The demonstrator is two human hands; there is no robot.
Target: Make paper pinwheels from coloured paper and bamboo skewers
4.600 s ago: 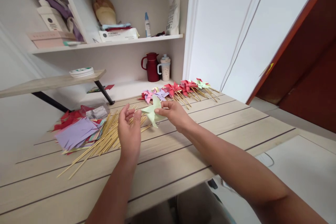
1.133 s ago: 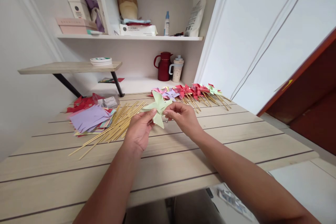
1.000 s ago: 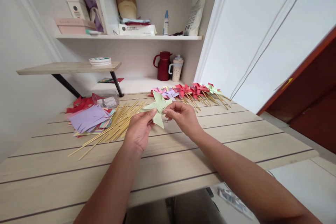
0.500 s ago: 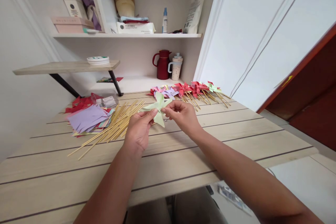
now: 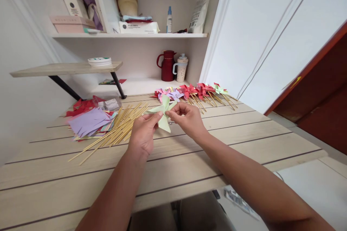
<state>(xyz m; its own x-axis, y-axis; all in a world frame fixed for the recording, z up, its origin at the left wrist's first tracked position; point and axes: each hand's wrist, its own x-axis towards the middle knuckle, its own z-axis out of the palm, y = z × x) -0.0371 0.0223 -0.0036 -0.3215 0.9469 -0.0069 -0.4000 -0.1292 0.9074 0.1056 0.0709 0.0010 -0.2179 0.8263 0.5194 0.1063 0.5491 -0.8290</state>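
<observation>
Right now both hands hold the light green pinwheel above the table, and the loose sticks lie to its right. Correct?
Not quite. The left hand and right hand do hold the light green pinwheel above the table, but the loose sticks lie to its left, next to the paper squares. The head view shows this.

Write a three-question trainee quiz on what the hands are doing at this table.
1. True or false: the left hand and the right hand both hold the pale green pinwheel.
2. Multiple choice: the loose wooden sticks lie (A) left of the hands, (B) right of the hands, (C) on the shelf.
3. Fill in: the finished pinwheels lie in a row in front of the ___ jug.
Key: 1 true; 2 A; 3 red.
</observation>
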